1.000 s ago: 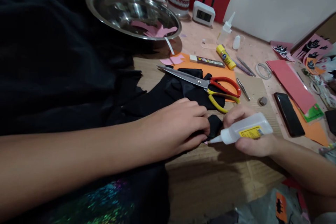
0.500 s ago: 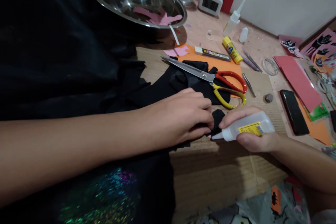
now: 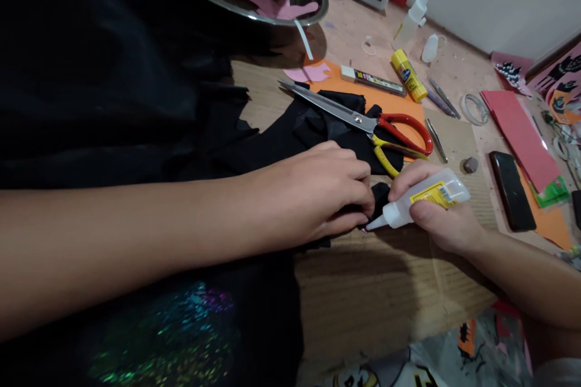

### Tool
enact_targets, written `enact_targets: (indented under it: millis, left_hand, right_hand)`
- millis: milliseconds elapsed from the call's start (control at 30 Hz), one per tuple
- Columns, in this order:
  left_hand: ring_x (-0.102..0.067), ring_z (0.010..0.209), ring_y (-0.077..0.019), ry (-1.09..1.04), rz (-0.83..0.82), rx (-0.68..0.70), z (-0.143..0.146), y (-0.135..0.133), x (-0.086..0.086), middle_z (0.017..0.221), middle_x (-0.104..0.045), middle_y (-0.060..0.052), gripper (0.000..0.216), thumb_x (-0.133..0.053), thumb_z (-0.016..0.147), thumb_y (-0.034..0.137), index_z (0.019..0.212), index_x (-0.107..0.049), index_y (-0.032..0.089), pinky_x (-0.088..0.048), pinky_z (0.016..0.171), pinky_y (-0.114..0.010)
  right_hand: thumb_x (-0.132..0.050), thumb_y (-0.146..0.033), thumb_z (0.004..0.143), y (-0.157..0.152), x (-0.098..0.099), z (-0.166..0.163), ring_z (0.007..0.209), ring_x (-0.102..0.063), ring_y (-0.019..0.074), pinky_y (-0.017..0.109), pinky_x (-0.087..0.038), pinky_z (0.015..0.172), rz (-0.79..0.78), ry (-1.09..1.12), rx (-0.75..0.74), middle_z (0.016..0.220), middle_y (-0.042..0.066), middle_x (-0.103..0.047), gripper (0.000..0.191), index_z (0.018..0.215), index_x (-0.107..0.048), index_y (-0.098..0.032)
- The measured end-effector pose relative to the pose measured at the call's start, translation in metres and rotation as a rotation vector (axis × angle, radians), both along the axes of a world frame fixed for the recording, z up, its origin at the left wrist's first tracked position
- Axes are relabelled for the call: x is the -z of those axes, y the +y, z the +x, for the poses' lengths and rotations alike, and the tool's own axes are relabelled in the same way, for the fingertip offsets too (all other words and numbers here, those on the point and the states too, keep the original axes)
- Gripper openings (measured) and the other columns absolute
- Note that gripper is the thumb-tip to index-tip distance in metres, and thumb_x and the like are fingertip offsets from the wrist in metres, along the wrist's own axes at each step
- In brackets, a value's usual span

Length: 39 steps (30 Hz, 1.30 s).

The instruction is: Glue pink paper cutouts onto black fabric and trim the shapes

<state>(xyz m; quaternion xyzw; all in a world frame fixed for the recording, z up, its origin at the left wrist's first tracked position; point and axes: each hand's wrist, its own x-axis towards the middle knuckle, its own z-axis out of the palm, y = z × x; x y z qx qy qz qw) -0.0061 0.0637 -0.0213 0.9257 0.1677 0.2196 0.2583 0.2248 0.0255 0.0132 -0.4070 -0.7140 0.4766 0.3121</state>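
Observation:
My right hand [image 3: 447, 221] is wrapped round a clear plastic glue bottle [image 3: 431, 195] with a yellow label. The bottle is tilted, its white nozzle pointing down and left. The nozzle tip meets a sliver of pink at the edge of a small black fabric piece [image 3: 379, 196]. With curled fingers, my left hand [image 3: 333, 190] holds that piece down on the cardboard [image 3: 363, 290]; its fingertips are partly hidden. Scissors [image 3: 358, 120] with one red and one yellow handle lie just beyond, on black fabric scraps [image 3: 290, 133].
A steel bowl [image 3: 267, 19] with pink cutouts stands at the far left. Beyond the scissors lie a glue stick [image 3: 409, 75], tweezers [image 3: 436, 140] and an orange sheet [image 3: 336, 75]. A black phone [image 3: 512, 190] and red paper [image 3: 520, 136] are on the right. Large black cloth covers the left.
The glue bottle is more tilted, its base raised, and the nozzle tip stays by the black piece. My left hand keeps its hold. The whole view has shifted slightly.

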Motion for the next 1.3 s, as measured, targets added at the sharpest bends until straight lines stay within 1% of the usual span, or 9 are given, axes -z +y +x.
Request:
enact_targets:
  millis: [300, 433, 733, 967, 1300]
  left_hand:
    - [-0.061, 0.087, -0.0188, 0.021, 0.030, -0.002, 0.0013, 0.0003, -0.0028, 0.093, -0.072, -0.001, 0.014, -0.065, 0.101, 0.025, 0.097, -0.077, 0.026, -0.039, 0.084, -0.032]
    - [-0.061, 0.084, -0.0187, 0.041, 0.029, 0.008, 0.0018, 0.0017, -0.0040, 0.089, -0.071, 0.000, 0.013, -0.067, 0.100, 0.025, 0.094, -0.078, 0.026, -0.039, 0.080, -0.032]
    - [-0.062, 0.086, -0.0178, 0.027, 0.037, 0.021, -0.0007, 0.0028, -0.0040, 0.093, -0.073, -0.001, 0.017, -0.060, 0.103, 0.025, 0.099, -0.077, 0.024, -0.039, 0.083, -0.031]
    - [-0.061, 0.084, -0.0181, 0.046, 0.046, -0.004, 0.0003, 0.0016, -0.0051, 0.093, -0.072, -0.001, 0.017, -0.062, 0.102, 0.026, 0.097, -0.078, 0.024, -0.039, 0.082, -0.032]
    - [-0.062, 0.086, -0.0185, 0.073, 0.042, -0.012, 0.0012, 0.0009, -0.0067, 0.094, -0.073, 0.000, 0.019, -0.060, 0.102, 0.026, 0.099, -0.078, 0.026, -0.040, 0.083, -0.033]
  right_hand:
    - [-0.071, -0.059, 0.094, -0.0008, 0.0014, 0.0002, 0.066, -0.063, 0.0186, 0.032, -0.051, 0.058, 0.008, 0.002, -0.005, 0.080, 0.002, -0.070, 0.032, 0.085, -0.071, -0.028]
    - [-0.072, -0.060, 0.093, -0.0014, 0.0013, 0.0003, 0.064, -0.063, 0.0172, 0.031, -0.050, 0.056, 0.021, 0.002, 0.006, 0.079, 0.002, -0.069, 0.034, 0.084, -0.072, -0.027]
    - [-0.071, -0.060, 0.094, -0.0011, 0.0021, -0.0001, 0.064, -0.065, 0.0172, 0.030, -0.053, 0.055, 0.076, -0.012, 0.012, 0.078, 0.002, -0.071, 0.036, 0.084, -0.072, -0.026]
    - [-0.071, -0.055, 0.097, -0.0004, 0.0034, -0.0006, 0.066, -0.066, 0.0159, 0.028, -0.053, 0.057, 0.121, 0.000, -0.016, 0.079, 0.001, -0.071, 0.031, 0.087, -0.072, -0.026]
    - [-0.069, -0.055, 0.097, 0.0001, 0.0025, -0.0016, 0.068, -0.067, 0.0174, 0.030, -0.055, 0.059, 0.114, 0.004, -0.026, 0.079, 0.002, -0.072, 0.030, 0.088, -0.073, -0.027]
